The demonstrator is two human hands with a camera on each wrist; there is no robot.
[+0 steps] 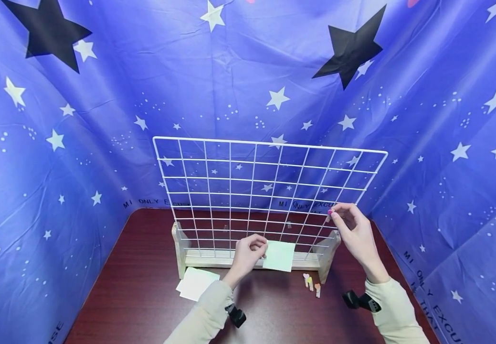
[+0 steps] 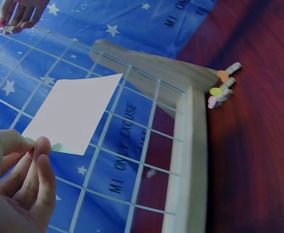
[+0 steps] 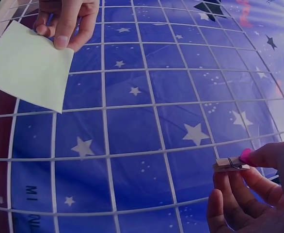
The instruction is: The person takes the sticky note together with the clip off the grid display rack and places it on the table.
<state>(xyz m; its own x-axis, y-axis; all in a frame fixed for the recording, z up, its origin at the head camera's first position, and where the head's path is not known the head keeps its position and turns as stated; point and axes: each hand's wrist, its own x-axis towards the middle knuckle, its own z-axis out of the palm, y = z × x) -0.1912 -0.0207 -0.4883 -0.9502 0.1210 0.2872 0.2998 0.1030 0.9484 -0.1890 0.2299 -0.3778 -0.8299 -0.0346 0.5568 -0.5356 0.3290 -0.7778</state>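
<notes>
My left hand pinches a pale green paper note by its edge, in front of the lower part of a white wire grid. The grid stands upright in a wooden base. Near the grid's right side, my right hand holds a small wooden clothespin with a pink end between thumb and fingers. In the right wrist view, the clothespin is close to the grid wires; whether it touches them I cannot tell. The note appears in the left wrist view as a bright sheet.
Several small clothespins with coloured ends lie on the dark red table, by the base's right end. A few pale paper notes lie overlapping at the left. A blue star-patterned curtain surrounds the table behind and at both sides.
</notes>
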